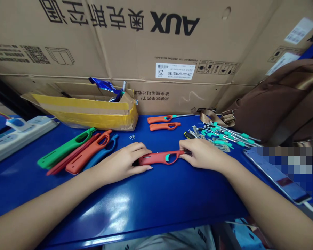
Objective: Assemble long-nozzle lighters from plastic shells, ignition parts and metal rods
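A red utility lighter [155, 158] with a teal trigger lies across the blue table in front of me. My left hand [126, 161] is closed around its handle end, thumb below and fingers above. My right hand [202, 154] pinches the other end, near the nozzle, and its fingers partly hide that end. Beyond the hands lie two orange lighter bodies, one with a metal tube and teal trigger [160, 119], the other a bare casing [163, 126]. Just behind my right hand is a pile of metal lighter rods with teal triggers [224, 135].
Green [64, 150], red, orange [85, 157] and blue lighter casings lie at left. Behind them stands a yellow-taped cardboard box [88, 113]. A power strip [18, 137] is far left. A phone [276, 175] and brown bag [271, 104] are at right. Large cardboard [114, 48] walls the back.
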Demonstrator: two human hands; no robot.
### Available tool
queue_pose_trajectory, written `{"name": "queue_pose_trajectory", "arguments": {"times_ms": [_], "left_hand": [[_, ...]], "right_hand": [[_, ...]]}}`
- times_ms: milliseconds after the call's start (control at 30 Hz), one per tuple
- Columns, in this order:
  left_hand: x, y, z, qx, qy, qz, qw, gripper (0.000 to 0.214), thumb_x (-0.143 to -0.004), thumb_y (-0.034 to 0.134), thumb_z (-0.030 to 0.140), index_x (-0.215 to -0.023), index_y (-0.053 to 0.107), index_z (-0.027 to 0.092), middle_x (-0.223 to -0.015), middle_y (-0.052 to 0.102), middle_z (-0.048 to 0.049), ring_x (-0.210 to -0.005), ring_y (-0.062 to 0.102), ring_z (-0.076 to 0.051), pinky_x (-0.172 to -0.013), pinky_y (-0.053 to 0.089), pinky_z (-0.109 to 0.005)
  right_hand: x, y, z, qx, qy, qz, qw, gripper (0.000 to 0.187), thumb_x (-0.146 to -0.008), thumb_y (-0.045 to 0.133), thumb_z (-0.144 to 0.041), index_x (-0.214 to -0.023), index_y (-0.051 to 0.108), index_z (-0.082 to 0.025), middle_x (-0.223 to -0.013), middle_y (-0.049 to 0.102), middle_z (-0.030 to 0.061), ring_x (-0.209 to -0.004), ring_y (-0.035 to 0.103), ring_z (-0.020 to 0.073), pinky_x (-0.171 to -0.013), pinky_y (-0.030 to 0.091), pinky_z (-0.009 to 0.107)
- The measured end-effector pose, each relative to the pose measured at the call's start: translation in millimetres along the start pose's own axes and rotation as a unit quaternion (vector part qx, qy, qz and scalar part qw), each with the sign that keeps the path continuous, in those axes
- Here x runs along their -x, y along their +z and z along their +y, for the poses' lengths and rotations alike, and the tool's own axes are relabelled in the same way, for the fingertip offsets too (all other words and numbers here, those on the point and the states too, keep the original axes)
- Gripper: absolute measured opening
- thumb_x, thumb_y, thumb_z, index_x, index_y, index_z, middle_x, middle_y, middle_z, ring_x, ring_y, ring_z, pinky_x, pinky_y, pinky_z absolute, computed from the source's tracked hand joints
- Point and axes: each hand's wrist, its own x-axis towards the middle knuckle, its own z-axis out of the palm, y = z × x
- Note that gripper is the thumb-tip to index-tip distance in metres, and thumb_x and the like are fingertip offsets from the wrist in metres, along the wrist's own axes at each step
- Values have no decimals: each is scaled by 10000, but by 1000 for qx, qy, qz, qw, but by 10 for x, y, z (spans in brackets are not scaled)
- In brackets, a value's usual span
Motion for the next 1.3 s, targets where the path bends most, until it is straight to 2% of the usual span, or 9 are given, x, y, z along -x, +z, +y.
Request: {"name": "queue_pose_trajectory", "arguments": {"times_ms": [267, 433, 533, 633, 733, 867, 933, 1100, 1300], "left_hand": [[-4, 36, -15, 27, 5, 30, 999, 308, -971, 644, 314, -1242, 680, 174, -1104, 640, -83, -999, 635, -204, -892, 538, -318], [-16, 76, -49, -10, 20, 39, 999, 332, -978, 632, 328, -1261, 690, 164, -1097, 649, -91, -986, 640, -216, -880, 540, -337], [-20, 88, -42, -34, 15, 30, 999, 324, -985, 620, 344, -1243, 704, 167, -1091, 644, -97, -981, 642, -227, -875, 545, -350], [-11, 92, 5, -59, 4, 19, 998, 345, -992, 607, 351, -1264, 699, 160, -1080, 640, -104, -969, 651, -242, -867, 555, -366], [13, 108, 75, -62, -14, 13, 998, 380, -1008, 573, 346, -1317, 664, 145, -1093, 637, -110, -943, 673, -241, -854, 569, -366], [53, 154, 147, -18, -46, 6, 999, 406, -1011, 563, 370, -1355, 629, 165, -1107, 618, -100, -880, 690, -208, -829, 586, -329], [66, 176, 168, -4, -43, 20, 999, 390, -1009, 567, 373, -1329, 641, 165, -1095, 623, -101, -883, 693, -203, -838, 588, -318], [81, 183, 234, -7, -51, 15, 999, 397, -988, 613, 366, -1324, 642, 158, -1090, 653, -101, -891, 710, -216, -813, 593, -318], [102, 163, 312, 17, -30, 21, 999, 311, -983, 623, 360, -1211, 695, 162, -1084, 680, -100, -948, 704, -227, -834, 583, -323]], "right_hand": [[6, -84, 118, -81, -38, -34, 995, 206, -886, 722, -394, -858, 629, -212, -867, 670, 2, -744, 567, 154, -630, 365, 259], [-70, -57, 241, -12, 132, 162, 978, 284, -959, 610, -466, -1078, 639, -210, -1093, 654, 79, -945, 647, 231, -733, 449, 307], [-127, 50, 302, 64, 212, 115, 968, 313, -911, 671, -448, -1080, 640, -186, -1166, 611, 112, -909, 663, 257, -651, 447, 315], [-147, 116, 323, 79, 214, 96, 969, 200, -938, 635, -359, -1014, 646, -174, -1147, 610, 116, -884, 663, 247, -626, 443, 312], [-121, 63, 255, 13, 163, 200, 966, 144, -940, 620, -320, -998, 628, -188, -1039, 646, 91, -778, 635, 210, -609, 442, 312], [-74, -46, -28, -290, 97, 391, 868, 224, -938, 646, -417, -1046, 568, -236, -746, 603, -9, -477, 486, 119, -441, 386, 271], [-78, -24, -217, -411, 46, 420, 808, 223, -944, 653, -418, -1067, 553, -261, -940, 673, 24, -483, 532, 98, -405, 438, 253], [-208, 233, -542, -534, -35, 263, 802, 233, -961, 661, -322, -1150, 532, -283, -1205, 692, 60, -849, 751, 161, -724, 662, 324], [-369, 340, -590, -539, -88, 143, 825, 274, -982, 619, -321, -1248, 585, -266, -1344, 650, 84, -1149, 705, 199, -1058, 560, 416]]}}
